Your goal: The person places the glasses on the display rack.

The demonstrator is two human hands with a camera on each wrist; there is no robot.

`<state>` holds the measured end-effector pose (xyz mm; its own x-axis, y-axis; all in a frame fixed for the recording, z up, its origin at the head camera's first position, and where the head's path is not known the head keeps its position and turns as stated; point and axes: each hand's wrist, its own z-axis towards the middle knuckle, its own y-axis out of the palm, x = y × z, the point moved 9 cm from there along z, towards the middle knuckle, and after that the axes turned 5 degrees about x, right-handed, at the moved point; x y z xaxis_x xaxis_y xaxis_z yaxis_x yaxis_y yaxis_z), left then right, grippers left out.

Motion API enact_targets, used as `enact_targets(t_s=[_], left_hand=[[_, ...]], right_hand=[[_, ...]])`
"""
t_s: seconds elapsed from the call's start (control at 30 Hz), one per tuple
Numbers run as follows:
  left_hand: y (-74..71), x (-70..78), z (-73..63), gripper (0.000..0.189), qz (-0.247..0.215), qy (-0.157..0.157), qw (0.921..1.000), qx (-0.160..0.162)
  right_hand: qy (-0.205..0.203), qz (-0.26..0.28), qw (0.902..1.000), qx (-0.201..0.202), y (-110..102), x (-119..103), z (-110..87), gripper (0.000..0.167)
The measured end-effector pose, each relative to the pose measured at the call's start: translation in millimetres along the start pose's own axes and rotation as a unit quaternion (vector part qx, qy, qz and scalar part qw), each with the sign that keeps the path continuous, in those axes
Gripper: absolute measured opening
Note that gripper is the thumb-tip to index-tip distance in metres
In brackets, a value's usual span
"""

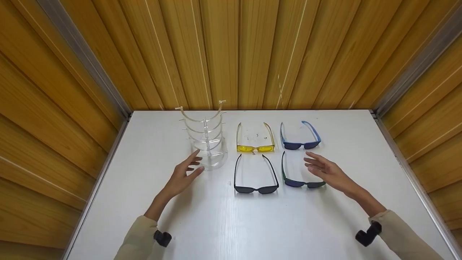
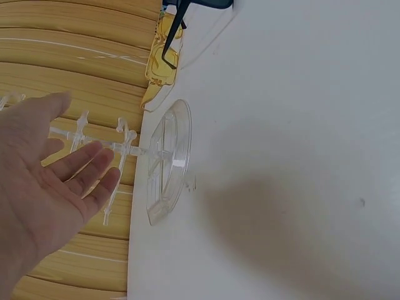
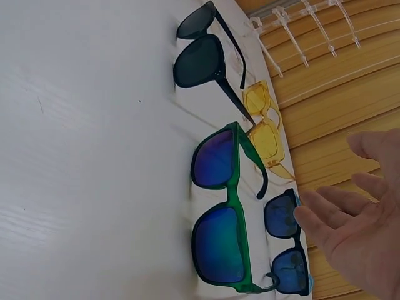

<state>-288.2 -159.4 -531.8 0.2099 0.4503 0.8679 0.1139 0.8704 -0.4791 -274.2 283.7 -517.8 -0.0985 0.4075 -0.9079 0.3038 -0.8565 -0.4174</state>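
A clear plastic glasses display stand with several curved arms stands upright at the table's left. My left hand is held beside its base, fingers apart and holding nothing. Over the green-framed sunglasses hovers my right hand, fingers relaxed and nothing in them; in the head view it overlaps their right end. Behind them lie the blue sunglasses. Yellow glasses sit between the stand and the blue pair, and black sunglasses lie in front of the yellow ones. All have their temples unfolded, pointing to the back.
The white table meets a wood-patterned wall at the back. Similar side walls with metal rails bound it left and right. Dark camera mounts sit on both wrists.
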Motion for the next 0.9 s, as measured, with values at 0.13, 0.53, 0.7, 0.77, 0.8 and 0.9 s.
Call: enact_targets(t_s=[0.13,0.53,0.7,0.77,0.8,0.9], left_hand=[[11.0,0.9,-0.1,0.063,-0.021,-0.001,0.9997,-0.014],[50.7,7.4,-2.7,0.045,-0.053,0.036,0.9955,-0.070],[69.0,5.1,-3.0,0.045,-0.078,0.019,0.9936,-0.079],[78.4,2.4,-3.3,0.047,-0.092,0.002,0.9918,-0.089],[82.9,2.0,-3.9,0.048,-0.103,-0.005,0.9902,-0.094],[98.0,-1.2,-6.4,0.052,-0.139,-0.037,0.9822,-0.121]], right_hand=[[0.016,0.010,0.9998,-0.007,8,2,-0.2,0.061],[0.064,0.116,0.9909,-0.025,47,7,-2.7,0.059],[0.075,0.121,0.9895,-0.028,68,8,-1.2,0.060],[0.070,0.120,0.9899,-0.025,74,9,-0.8,0.060],[0.067,0.119,0.9904,-0.022,75,10,-0.7,0.060],[0.069,0.119,0.9904,-0.016,80,14,-2.0,0.059]])
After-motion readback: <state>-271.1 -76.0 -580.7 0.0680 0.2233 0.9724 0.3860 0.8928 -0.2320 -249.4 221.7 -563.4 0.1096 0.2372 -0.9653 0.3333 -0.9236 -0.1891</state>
